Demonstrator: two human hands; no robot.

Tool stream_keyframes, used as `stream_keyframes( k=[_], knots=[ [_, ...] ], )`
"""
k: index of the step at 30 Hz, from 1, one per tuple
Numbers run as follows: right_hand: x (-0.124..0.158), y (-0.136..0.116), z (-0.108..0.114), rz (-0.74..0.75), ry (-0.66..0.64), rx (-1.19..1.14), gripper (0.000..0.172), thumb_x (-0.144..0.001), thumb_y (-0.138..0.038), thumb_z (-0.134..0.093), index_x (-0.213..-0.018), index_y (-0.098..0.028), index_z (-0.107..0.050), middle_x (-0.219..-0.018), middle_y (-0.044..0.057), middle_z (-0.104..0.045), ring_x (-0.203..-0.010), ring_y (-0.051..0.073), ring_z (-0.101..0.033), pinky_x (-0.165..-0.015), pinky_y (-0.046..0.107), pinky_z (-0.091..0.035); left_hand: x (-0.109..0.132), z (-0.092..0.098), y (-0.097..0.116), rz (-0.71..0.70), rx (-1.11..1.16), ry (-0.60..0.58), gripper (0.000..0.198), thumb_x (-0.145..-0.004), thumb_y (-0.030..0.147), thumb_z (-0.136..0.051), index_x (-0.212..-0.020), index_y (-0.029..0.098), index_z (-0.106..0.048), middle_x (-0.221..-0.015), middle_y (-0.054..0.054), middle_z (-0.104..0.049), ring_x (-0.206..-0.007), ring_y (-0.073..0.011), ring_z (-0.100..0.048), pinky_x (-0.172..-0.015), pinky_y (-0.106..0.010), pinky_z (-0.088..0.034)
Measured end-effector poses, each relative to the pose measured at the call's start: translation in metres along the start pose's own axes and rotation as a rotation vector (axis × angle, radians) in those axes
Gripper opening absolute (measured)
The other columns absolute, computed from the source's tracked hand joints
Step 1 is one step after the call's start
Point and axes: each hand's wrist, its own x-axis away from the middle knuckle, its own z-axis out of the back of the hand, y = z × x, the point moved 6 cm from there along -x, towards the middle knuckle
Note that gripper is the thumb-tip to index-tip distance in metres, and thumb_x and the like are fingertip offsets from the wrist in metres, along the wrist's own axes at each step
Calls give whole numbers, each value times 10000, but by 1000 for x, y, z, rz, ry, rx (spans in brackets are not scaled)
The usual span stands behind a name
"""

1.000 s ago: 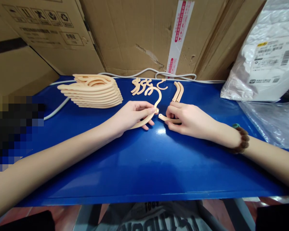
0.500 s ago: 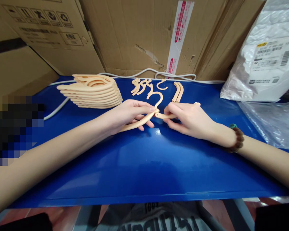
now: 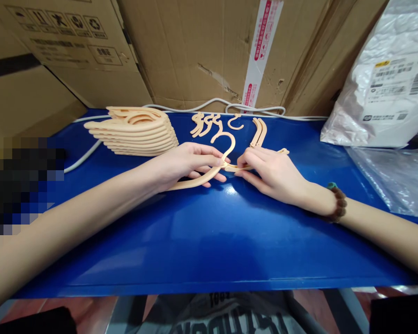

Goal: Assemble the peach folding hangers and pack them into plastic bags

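Observation:
My left hand is closed on a peach plastic hanger arm with its hook, held just above the blue table. My right hand pinches a second peach hanger arm, whose inner end meets the hook piece between my two hands. A stack of finished peach hangers lies at the back left. Loose hooks and two spare arms lie along the back of the table.
Cardboard boxes wall off the back. A white cable runs along the table's rear and left. A plastic-wrapped parcel and clear film sit at the right. A bead bracelet circles my right wrist.
My right hand has brought its hanger arm up and left until its end meets the hook piece in my left hand. The left hand's piece has tilted flatter.

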Motion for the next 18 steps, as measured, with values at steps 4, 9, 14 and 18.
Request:
stream_keyframes(
  k=[4, 9, 14, 18],
  knots=[
    [2, -1, 0, -19, -4, -2, 224, -1048, -342, -431, -931, -187, -542, -859, 56, -650, -773, 174, -591, -611, 277, -330, 0, 2, 3, -49, -86, 5, 146, -834, 289, -732, -930, 179, -741, -883, -61, -785, -806, -177, -759, -569, -171, -553],
    [4, 1, -2, -37, -10, -29, 211, -1040, -336, -459, -922, -183, -545, -853, 46, -658, -759, 160, -597, -594, 261, -323, 2, 0, 6, -52, -152, 47, 83, -855, 247, -694, -871, 172, -725, -769, -38, -771, -756, -148, -744, -576, -154, -522],
    [5, 3, -5, -64, -13, -132, 204, -1024, -355, -496, -923, -185, -545, -847, 31, -652, -726, 146, -588, -626, 251, -361, 4, -5, 12, -37, -175, 65, 71, -887, 195, -649, -862, 148, -696, -722, -10, -751, -668, -101, -706, -578, -140, -494],
    [5, 5, -8, -119, -37, -194, 207, -1018, -377, -512, -936, -190, -547, -864, 20, -657, -741, 142, -596, -632, 248, -360, 5, -6, 13, -65, -195, 71, 73, -906, 186, -636, -884, 135, -684, -679, 2, -737, -568, -63, -647, -530, -121, -445]
  ],
)
